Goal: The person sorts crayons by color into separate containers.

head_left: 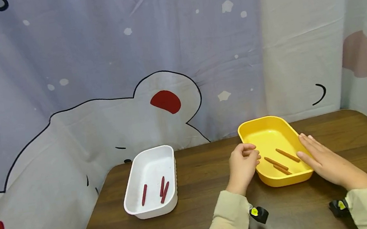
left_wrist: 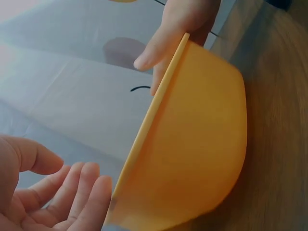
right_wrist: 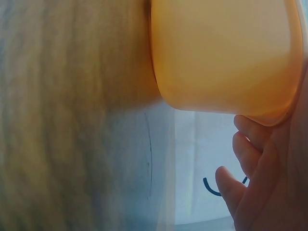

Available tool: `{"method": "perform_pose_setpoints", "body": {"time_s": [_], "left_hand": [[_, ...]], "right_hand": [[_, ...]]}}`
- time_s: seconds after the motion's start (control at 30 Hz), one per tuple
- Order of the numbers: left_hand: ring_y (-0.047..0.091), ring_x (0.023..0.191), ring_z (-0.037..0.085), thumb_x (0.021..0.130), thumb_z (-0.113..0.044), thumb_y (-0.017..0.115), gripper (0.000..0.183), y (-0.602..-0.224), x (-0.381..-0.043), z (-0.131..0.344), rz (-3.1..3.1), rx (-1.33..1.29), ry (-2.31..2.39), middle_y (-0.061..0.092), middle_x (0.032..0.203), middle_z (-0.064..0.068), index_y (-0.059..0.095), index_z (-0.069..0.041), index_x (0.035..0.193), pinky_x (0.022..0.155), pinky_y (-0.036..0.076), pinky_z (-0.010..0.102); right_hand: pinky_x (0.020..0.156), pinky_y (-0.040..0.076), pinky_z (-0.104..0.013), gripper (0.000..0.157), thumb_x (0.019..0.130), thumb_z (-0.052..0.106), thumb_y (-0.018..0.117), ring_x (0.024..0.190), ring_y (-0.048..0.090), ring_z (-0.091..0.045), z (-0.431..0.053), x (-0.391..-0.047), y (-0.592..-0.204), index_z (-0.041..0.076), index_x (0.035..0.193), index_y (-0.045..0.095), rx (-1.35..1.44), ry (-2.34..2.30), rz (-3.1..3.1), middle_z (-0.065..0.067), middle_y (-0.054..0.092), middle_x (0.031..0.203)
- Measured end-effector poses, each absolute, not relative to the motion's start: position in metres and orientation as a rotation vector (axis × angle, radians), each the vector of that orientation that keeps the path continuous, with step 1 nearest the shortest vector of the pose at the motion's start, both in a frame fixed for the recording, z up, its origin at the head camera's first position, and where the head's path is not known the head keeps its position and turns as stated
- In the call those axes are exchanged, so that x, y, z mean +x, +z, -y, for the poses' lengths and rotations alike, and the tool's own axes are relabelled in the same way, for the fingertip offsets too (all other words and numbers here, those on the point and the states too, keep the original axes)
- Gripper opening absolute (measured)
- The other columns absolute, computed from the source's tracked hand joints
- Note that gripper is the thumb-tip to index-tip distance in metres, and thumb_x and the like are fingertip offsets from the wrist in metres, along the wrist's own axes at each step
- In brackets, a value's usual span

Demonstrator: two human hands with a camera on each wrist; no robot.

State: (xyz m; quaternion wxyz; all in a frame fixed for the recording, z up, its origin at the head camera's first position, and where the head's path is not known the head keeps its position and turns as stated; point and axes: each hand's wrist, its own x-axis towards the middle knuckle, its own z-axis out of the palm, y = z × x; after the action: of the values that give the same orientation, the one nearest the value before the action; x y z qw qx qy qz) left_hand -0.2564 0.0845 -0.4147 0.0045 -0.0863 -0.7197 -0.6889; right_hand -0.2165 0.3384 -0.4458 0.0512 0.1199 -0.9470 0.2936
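A yellow plastic tray (head_left: 276, 183) stands on the table, with three orange-brown crayon-like sticks (head_left: 288, 155) lying in it. At its left rim is my left hand (head_left: 243, 164), with fingers loosely bent. In the left wrist view a gap shows between that hand's thumb and fingertips (left_wrist: 90, 169), and nothing is between them. My right hand (head_left: 329, 165) rests against the right rim, its fingers straight along the side and the thumb over the edge. From the right wrist view, its fingertips (right_wrist: 248, 126) lie close to the tray's outer wall.
To the left, a white tray (head_left: 148, 156) holds three dark red crayon-like sticks (head_left: 144, 195). Both trays stand on a brown wooden table (head_left: 209, 177). Behind it hangs a patterned cloth (head_left: 91, 45), and a similar one covers the right side.
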Motion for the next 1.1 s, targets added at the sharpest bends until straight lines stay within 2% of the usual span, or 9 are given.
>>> {"method": "perform_pose_setpoints", "body": {"time_s": [0.27,0.47,0.57,0.73,0.9,1.1], "left_hand": [[0.072,0.077,0.018,0.093,-0.004,0.063,0.011,-0.416,-0.260,-0.067,2.331,-0.373,-1.955,0.071,0.084,-0.002,0.070,-0.007,0.101,0.065,0.055,0.019],[0.068,0.074,0.009,0.094,-0.007,0.062,0.013,-0.415,-0.261,-0.046,2.372,-0.474,-1.840,0.073,0.088,0.001,0.070,-0.005,0.103,0.066,0.053,0.020],[0.069,0.075,0.009,0.094,-0.006,0.061,0.015,-0.414,-0.261,-0.032,2.381,-0.519,-1.806,0.074,0.089,0.002,0.070,-0.002,0.106,0.066,0.053,0.020],[0.070,0.078,0.013,0.094,-0.005,0.060,0.015,-0.411,-0.262,-0.002,2.396,-0.557,-1.756,0.075,0.091,0.007,0.070,-0.002,0.106,0.067,0.053,0.021],[0.071,0.082,0.018,0.095,-0.002,0.060,0.014,-0.401,-0.260,0.032,2.396,-0.596,-1.705,0.075,0.095,0.014,0.071,-0.004,0.105,0.070,0.054,0.022],[0.072,0.086,0.026,0.097,-0.002,0.060,0.015,-0.382,-0.255,0.071,2.359,-0.618,-1.751,0.074,0.097,0.012,0.069,0.000,0.109,0.076,0.056,0.023]], "right_hand": [[0.121,0.001,-0.063,0.068,0.111,0.037,0.036,0.152,0.001,-0.047,-0.340,-0.218,-0.447,-0.003,0.160,0.011,0.364,0.893,2.881,-0.028,0.006,0.166],[0.119,0.003,-0.067,0.068,0.111,0.038,0.037,0.152,0.001,-0.049,-0.342,-0.220,-0.449,-0.003,0.160,0.013,0.359,0.913,2.871,-0.029,0.008,0.165],[0.117,0.004,-0.071,0.067,0.111,0.037,0.037,0.151,0.002,-0.050,-0.344,-0.221,-0.450,-0.003,0.160,0.015,0.356,0.946,2.857,-0.030,0.011,0.164],[0.116,0.005,-0.073,0.062,0.112,0.033,0.036,0.149,0.006,-0.055,-0.349,-0.223,-0.453,-0.006,0.158,0.022,0.359,0.991,2.800,-0.034,0.020,0.160],[0.118,0.002,-0.069,0.054,0.112,0.025,0.035,0.147,0.010,-0.058,-0.352,-0.225,-0.454,-0.009,0.154,0.030,0.391,0.998,2.717,-0.037,0.028,0.155],[0.119,0.001,-0.067,0.053,0.111,0.023,0.037,0.148,0.011,-0.057,-0.353,-0.226,-0.453,-0.007,0.155,0.031,0.394,0.965,2.676,-0.037,0.031,0.154]]}}
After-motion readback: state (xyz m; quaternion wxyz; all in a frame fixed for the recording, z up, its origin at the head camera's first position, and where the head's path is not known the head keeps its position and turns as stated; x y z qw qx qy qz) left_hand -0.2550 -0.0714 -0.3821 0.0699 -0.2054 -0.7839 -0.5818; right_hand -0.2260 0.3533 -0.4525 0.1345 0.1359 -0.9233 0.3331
